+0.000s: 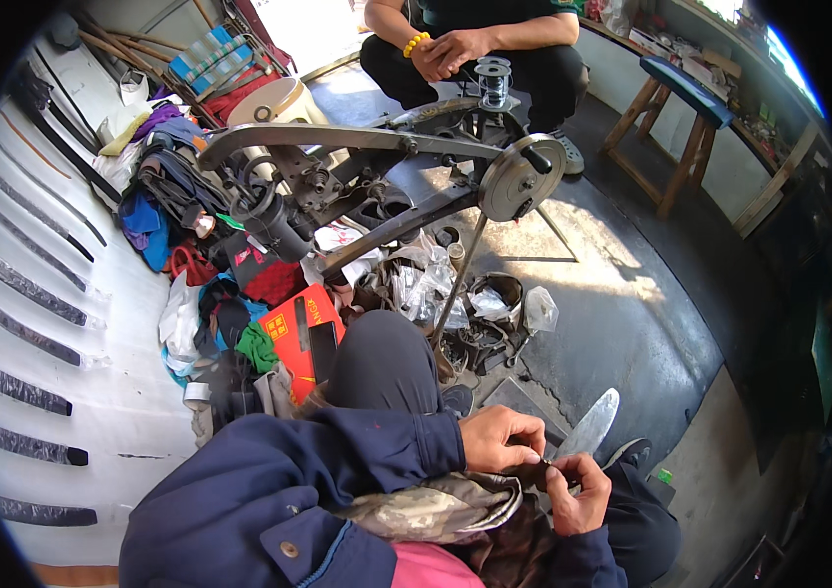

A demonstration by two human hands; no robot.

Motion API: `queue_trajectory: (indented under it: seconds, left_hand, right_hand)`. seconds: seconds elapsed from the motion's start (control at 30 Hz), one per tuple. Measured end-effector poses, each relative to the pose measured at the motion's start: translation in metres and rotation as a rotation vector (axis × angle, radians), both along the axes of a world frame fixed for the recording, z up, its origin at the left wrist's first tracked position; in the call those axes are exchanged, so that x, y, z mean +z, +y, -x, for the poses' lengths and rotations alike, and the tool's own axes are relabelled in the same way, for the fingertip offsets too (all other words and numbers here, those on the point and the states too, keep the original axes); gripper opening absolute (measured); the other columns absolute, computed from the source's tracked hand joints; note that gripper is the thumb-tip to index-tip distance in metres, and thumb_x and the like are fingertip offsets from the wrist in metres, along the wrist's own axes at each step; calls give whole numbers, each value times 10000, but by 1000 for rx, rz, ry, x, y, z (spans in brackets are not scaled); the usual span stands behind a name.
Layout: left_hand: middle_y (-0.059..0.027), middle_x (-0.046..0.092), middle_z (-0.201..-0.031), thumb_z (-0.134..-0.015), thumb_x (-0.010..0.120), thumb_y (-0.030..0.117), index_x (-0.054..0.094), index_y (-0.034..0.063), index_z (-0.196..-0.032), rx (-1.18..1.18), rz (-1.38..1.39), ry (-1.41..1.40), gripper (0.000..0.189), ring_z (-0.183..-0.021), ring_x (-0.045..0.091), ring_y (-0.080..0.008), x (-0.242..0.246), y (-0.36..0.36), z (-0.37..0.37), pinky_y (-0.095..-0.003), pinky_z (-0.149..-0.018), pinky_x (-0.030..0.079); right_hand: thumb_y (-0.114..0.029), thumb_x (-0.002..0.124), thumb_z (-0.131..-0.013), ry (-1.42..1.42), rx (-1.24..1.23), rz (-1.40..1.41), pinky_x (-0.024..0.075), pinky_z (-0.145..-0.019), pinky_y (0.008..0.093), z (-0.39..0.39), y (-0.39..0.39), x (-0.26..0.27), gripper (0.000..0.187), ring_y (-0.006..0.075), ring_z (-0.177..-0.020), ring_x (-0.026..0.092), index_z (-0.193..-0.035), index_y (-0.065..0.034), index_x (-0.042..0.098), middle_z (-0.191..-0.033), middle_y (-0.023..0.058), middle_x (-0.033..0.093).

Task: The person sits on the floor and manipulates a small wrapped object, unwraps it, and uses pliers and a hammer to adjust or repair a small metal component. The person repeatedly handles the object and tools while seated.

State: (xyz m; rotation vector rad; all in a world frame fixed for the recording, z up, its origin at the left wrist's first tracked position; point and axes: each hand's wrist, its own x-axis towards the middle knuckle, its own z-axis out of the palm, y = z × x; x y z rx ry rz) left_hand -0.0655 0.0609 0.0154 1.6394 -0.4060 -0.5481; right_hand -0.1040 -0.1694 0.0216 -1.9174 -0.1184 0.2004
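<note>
Over my lap, my left hand and my right hand pinch a small dark piece between their fingertips. The fingers partly cover it, so its kind cannot be told. Camouflage cloth lies across my lap beneath my left wrist. Just beyond the hands, a pale flat piece with a rounded tip points away from me; its lower end is hidden behind the fingers.
A hand-cranked shoe-repair sewing machine stands ahead. Left of it are piled clothes and bags and a red box with a phone. Another person's hands rest clasped beyond the machine. A blue-topped wooden stool stands at right.
</note>
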Motion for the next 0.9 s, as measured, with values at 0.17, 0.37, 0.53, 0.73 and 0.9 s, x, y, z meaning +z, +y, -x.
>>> queue_trajectory:
  seconds: [0.17,0.37,0.53,0.73,0.9]
  left_hand:
    - [-131,741,-872,-911,734,154,719,36,-988,305,-271,-295,142,-815,729,-206,33,47,-27,-314,-770,544]
    - [-69,720,-942,-863,729,171,720,109,-994,848,-838,-904,145,-943,688,-295,55,154,-87,-409,-831,539]
    - [-75,702,-1067,-861,761,223,724,139,-1168,927,-1126,-976,321,-1023,648,-317,36,182,-117,-441,-908,513]
    - [-53,679,-1012,-875,754,271,745,174,-1181,928,-1173,-969,321,-945,631,-319,18,191,-130,-447,-857,502]
    - [-21,700,-966,-856,760,242,783,169,-1061,955,-1100,-988,219,-965,654,-293,14,191,-130,-440,-855,514]
  right_hand:
    - [-55,693,-879,-7,-56,12,487,-672,278,2,-1,-2,86,117,-694,595,-873,14,644,-751,48,649]
    - [-79,686,-921,9,-77,-24,448,-660,249,5,-4,-1,115,68,-716,525,-893,12,622,-761,2,613]
    - [-54,697,-903,-74,-82,3,509,-636,283,4,-1,3,91,131,-655,644,-884,20,649,-715,70,686]
    - [-20,693,-905,7,-106,-49,510,-621,264,6,-3,5,66,116,-638,658,-875,20,650,-706,66,692]
    - [-27,703,-895,-24,-107,-37,513,-642,273,5,-4,-2,65,123,-659,658,-871,17,661,-724,70,693]
